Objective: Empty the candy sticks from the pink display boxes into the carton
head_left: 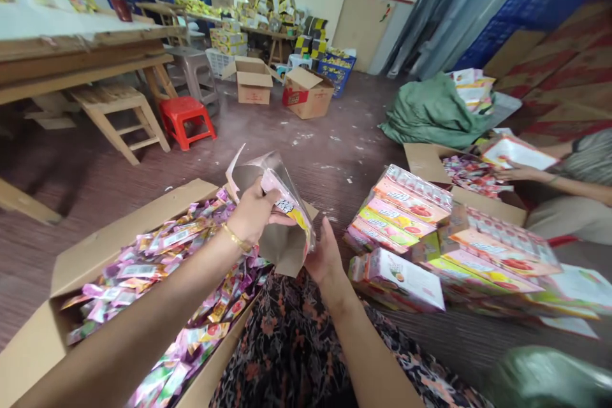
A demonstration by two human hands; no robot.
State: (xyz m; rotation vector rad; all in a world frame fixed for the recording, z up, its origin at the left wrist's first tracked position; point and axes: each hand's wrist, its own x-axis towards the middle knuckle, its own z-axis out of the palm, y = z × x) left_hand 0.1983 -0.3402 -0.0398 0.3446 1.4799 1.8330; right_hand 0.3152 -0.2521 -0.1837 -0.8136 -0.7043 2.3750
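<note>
My left hand (253,210) is closed around the top of an unfolded pink and yellow carton (282,201) with a clear window, held above my lap. My right hand (322,258) grips the same carton from below, near its brown inner flap. Just left of my hands stands a large open cardboard box (43,331) heaped with small purple and yellow sachets (157,261). A gold bracelet sits on my left wrist.
Stacks of filled pink cartons (411,229) lie on the floor to my right. Another person's hand (514,172) reaches into a second sachet box (425,162) at far right. A red stool (186,118), wooden stool, tables and open boxes stand behind.
</note>
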